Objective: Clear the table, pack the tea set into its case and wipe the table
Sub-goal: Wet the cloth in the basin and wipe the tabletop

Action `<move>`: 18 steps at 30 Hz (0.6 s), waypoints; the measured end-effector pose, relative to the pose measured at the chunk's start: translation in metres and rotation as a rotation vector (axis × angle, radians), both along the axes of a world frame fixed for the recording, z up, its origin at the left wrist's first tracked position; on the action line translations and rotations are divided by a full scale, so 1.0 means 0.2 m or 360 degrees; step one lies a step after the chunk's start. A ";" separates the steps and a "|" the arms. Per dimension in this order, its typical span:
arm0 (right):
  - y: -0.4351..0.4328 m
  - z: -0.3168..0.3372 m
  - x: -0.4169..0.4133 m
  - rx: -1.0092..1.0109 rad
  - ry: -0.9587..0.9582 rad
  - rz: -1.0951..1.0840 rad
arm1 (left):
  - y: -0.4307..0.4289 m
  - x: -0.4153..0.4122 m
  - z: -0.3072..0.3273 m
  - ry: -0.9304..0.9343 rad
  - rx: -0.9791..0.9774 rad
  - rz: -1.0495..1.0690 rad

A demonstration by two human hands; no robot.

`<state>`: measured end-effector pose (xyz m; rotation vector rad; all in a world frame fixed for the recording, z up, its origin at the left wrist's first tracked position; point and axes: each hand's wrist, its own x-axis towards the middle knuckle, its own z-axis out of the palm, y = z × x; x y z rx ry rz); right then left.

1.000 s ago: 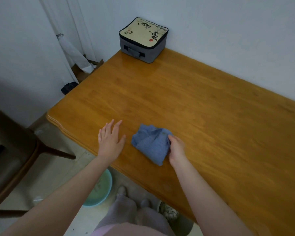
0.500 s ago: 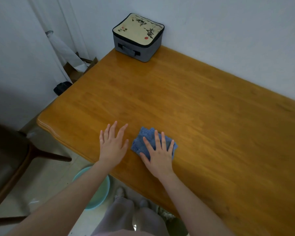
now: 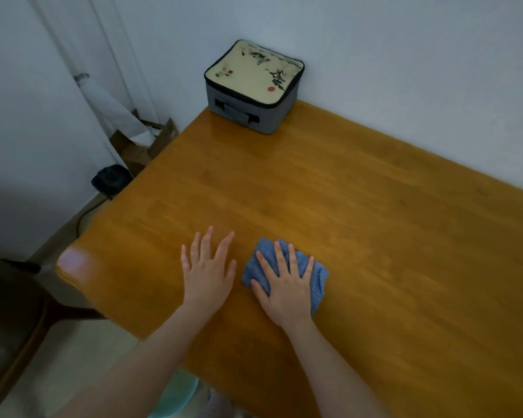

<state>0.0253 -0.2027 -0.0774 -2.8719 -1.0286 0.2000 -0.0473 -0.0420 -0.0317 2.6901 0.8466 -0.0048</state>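
A folded blue cloth [image 3: 319, 277] lies on the wooden table [image 3: 360, 236] near its front edge. My right hand [image 3: 286, 285] presses flat on the cloth with fingers spread and straight. My left hand [image 3: 207, 273] rests flat on the bare wood just left of the cloth, fingers spread, holding nothing. The grey tea set case [image 3: 252, 86], zipped shut with a beige printed lid, stands at the table's far left corner against the wall.
A dark wooden chair [image 3: 9, 327] stands left of the table. A brown paper bag [image 3: 145, 146] and a black object [image 3: 111, 178] sit on the floor by the wall. A teal basin [image 3: 175, 396] shows under the table's front edge.
My right hand went from pinching the cloth's right edge to lying flat on top of it. The left hand stayed flat on the table. The camera view shifted.
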 end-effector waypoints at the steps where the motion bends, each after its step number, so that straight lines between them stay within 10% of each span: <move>1: 0.02 0.00 0.04 0.0012 -0.0021 0.0033 | 0.02 0.05 0.00 -0.0007 -0.0004 -0.0011; 18: 0.54 -0.01 0.99 0.0037 -0.0195 0.0116 | 0.24 0.63 -0.10 -0.0072 -0.0023 0.0113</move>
